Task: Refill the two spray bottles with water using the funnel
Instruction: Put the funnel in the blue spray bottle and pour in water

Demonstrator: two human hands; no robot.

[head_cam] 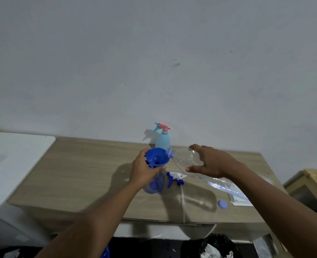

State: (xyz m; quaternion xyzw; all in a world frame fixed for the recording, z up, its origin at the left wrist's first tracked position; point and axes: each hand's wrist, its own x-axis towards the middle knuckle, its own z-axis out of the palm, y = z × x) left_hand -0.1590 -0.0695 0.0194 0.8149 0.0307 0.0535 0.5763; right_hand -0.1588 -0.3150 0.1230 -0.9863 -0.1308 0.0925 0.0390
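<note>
A blue funnel [156,158] sits in the neck of a translucent blue spray bottle [154,184] on the wooden table [79,170]. My left hand [144,169] grips the bottle's neck just under the funnel. My right hand [211,162] holds a clear plastic water bottle [184,158] tilted almost flat, its open mouth over the funnel's rim. The blue bottle's white and blue trigger head [175,177] lies on the table beside it, its tube trailing toward the front edge. A light blue spray bottle [162,139] with a pink trigger stands by the wall.
A round blue cap [222,204] lies near the table's front right. A white appliance [14,164] stands to the left. A wooden box [310,185] is on the right. A black bin bag [217,246] sits below the table's front edge.
</note>
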